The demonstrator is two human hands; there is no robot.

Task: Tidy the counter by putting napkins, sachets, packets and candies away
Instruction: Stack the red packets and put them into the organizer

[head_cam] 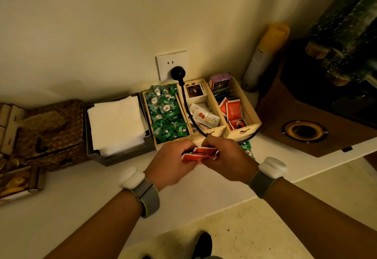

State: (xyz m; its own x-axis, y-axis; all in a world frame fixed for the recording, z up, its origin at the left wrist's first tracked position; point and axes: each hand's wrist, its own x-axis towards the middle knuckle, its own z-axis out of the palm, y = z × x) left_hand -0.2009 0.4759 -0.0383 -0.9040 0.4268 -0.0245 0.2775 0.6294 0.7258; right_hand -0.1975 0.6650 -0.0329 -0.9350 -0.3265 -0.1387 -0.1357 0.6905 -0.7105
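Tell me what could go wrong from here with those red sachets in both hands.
The red sachets sit in a loose bunch between the left hand and right hand; one could slip out. The black cord runs across the middle compartment, so a reach toward the right compartment might snag it. Green candies behind the right hand could get knocked off the counter.

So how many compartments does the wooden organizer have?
3. Left compartment holds green candies, middle compartment holds white packets, right compartment holds red sachets and small boxes. None seems hidden.
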